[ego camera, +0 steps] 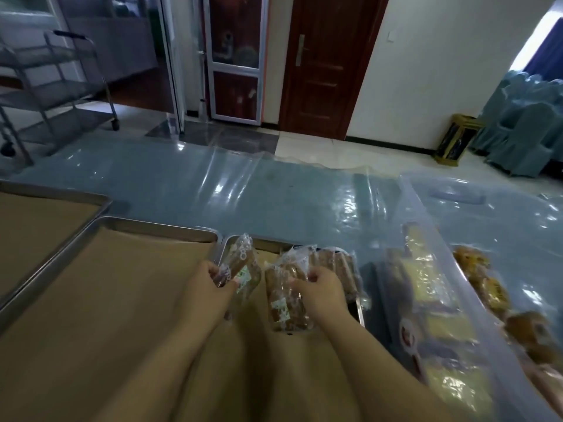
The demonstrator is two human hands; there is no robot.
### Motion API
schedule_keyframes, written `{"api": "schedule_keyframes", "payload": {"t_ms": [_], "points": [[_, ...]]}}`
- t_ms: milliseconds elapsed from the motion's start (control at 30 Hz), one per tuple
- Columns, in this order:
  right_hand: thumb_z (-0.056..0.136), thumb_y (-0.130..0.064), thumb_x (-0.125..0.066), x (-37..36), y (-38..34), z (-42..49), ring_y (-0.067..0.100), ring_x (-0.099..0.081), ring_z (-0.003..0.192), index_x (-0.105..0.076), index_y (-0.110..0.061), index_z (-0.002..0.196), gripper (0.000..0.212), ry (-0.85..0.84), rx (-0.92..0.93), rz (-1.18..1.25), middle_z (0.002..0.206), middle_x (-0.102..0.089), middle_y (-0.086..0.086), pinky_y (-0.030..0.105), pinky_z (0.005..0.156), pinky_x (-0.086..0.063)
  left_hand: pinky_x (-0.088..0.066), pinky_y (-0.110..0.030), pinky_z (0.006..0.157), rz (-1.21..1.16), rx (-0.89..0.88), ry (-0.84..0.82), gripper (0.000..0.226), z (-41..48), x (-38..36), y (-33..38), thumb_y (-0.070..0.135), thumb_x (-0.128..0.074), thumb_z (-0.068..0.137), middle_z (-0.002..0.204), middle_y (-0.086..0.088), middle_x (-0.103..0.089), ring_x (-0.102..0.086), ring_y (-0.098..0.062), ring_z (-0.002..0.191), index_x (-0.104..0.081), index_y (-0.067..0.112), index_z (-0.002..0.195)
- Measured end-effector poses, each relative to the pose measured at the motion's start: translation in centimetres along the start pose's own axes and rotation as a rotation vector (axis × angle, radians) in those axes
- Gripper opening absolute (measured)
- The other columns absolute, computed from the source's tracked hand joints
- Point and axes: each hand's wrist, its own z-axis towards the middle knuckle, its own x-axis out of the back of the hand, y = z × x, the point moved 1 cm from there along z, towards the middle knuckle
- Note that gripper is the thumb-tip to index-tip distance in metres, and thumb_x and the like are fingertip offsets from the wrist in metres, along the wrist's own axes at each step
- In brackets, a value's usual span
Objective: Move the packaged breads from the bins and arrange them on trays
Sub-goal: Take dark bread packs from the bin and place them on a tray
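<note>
Nearest you, both bare forearms reach out over the brown paper lining of a shallow metal tray. Your left hand has its grip clenched on a packaged bread, a brown oblong loaf in crinkly clear film, tilted with its far end raised off the paper. Just beside it, your right hand has its grip pinched on the wrapper of a second loaf, which lies on the lining. Right behind those knuckles, a row of wrapped breads sits side by side at the tray's right edge. Off to your right, a clear plastic bin holds glossy pale yellow packets, and past its wall lie golden-brown buns, blurred. To your left, a second tray and a third tray, both paper-lined with rounded steel corners. Further out, the tabletop gleams under a wrinkled plastic sheet. Beyond it stand a steel cart, a dark wooden door and stacked chairs in blue covers.
</note>
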Motion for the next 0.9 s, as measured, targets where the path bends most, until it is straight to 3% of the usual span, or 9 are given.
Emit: {"api": "schedule_keyframes", "payload": {"t_ms": [200,300,367,433,533,600,667,733,900], "points": [[0.086,-0.03,-0.066,-3.7,0.7,6.0,0.02,-0.052,0.057,-0.059,-0.005,0.082,0.027,-0.004,-0.139,0.165,0.065,-0.057,0.009,0.032,0.056,-0.046,-0.043,-0.029,0.054,0.149,-0.067,0.017,0.024,4.8,-3.1,-0.2,0.033,-0.068,0.08,0.075,0.004,-0.058,-0.055,-0.011,0.066,-0.046,0.026,0.08],[0.09,-0.025,-0.061,-4.4,0.9,8.1,0.013,-0.055,0.055,-0.064,-0.003,0.09,0.023,-0.06,-0.126,0.137,0.069,-0.06,0.006,0.021,0.049,-0.046,-0.051,-0.034,0.069,0.203,-0.114,-0.063,0.022,6.5,-4.9,-0.1,0.034,-0.069,0.08,0.087,0.007,-0.058,-0.058,-0.012,0.079,-0.049,0.027,0.088],[0.087,-0.014,-0.062,-4.5,1.3,8.9,0.016,-0.065,0.075,-0.061,-0.006,0.104,0.018,-0.106,-0.129,0.191,0.091,-0.066,0.009,0.028,0.062,-0.056,-0.051,-0.032,0.08,0.218,-0.15,-0.16,0.028,6.8,-6.1,-0.2,0.033,-0.07,0.079,0.102,0.008,-0.054,-0.056,-0.011,0.09,-0.051,0.027,0.099],[0.079,-0.007,-0.067,-4.2,2.1,9.2,0.023,-0.058,0.101,-0.049,-0.011,0.124,0.049,-0.09,-0.076,0.144,0.124,-0.05,0.01,0.036,0.077,-0.057,-0.048,-0.028,0.086,0.23,-0.206,-0.214,0.037,6.6,-7.0,-0.6,0.037,-0.069,0.079,0.108,0.011,-0.046,-0.051,-0.008,0.098,-0.051,0.03,0.11],[0.069,-0.012,-0.075,-3.0,3.2,8.1,0.007,-0.039,0.107,-0.029,-0.029,0.137,0.084,-0.157,0.074,-0.055,0.134,-0.024,-0.006,0.008,0.08,-0.047,-0.043,-0.023,0.089,0.186,-0.259,-0.313,0.048,6.0,-7.3,-1.6,0.043,-0.068,0.079,0.112,0.018,-0.037,-0.047,-0.004,0.103,-0.048,0.035,0.122],[0.069,-0.02,-0.077,-2.6,4.2,7.0,0.013,-0.032,0.122,-0.017,-0.04,0.139,0.095,-0.233,0.128,-0.137,0.135,-0.012,-0.016,0.024,0.103,-0.04,-0.037,-0.02,0.093,0.174,-0.309,-0.403,0.056,5.8,-7.1,-2.5,0.043,-0.066,0.08,0.121,0.021,-0.033,-0.042,0.0,0.11,-0.043,0.036,0.131],[0.073,-0.025,-0.075,-2.6,5.3,6.3,0.019,-0.017,0.136,-0.015,-0.038,0.141,0.092,-0.233,0.177,-0.281,0.143,-0.002,-0.018,0.038,0.114,-0.025,-0.031,-0.019,0.099,0.177,-0.357,-0.472,0.063,5.9,-6.8,-3.3,0.038,-0.066,0.08,0.132,0.02,-0.033,-0.035,0.002,0.117,-0.038,0.036,0.136],[0.078,-0.026,-0.072,-2.9,5.8,5.9,0.018,-0.007,0.141,-0.017,-0.034,0.144,0.086,-0.183,0.255,-0.427,0.149,0.0,-0.014,0.038,0.114,-0.016,-0.031,-0.026,0.107,0.155,-0.374,-0.518,0.07,6.0,-6.4,-4.1,0.036,-0.068,0.076,0.138,0.02,-0.033,-0.031,0.002,0.125,-0.035,0.038,0.138],[0.089,-0.024,-0.06,-3.7,5.5,6.9,0.019,-0.008,0.142,-0.028,-0.025,0.144,0.063,-0.076,0.29,-0.607,0.154,-0.015,-0.002,0.035,0.114,-0.016,-0.026,-0.03,0.11,0.321,-0.451,-0.467,0.071,6.7,-6.6,-4.6,0.04,-0.074,0.073,0.142,0.016,-0.036,-0.026,-0.004,0.13,-0.04,0.038,0.136]]}}
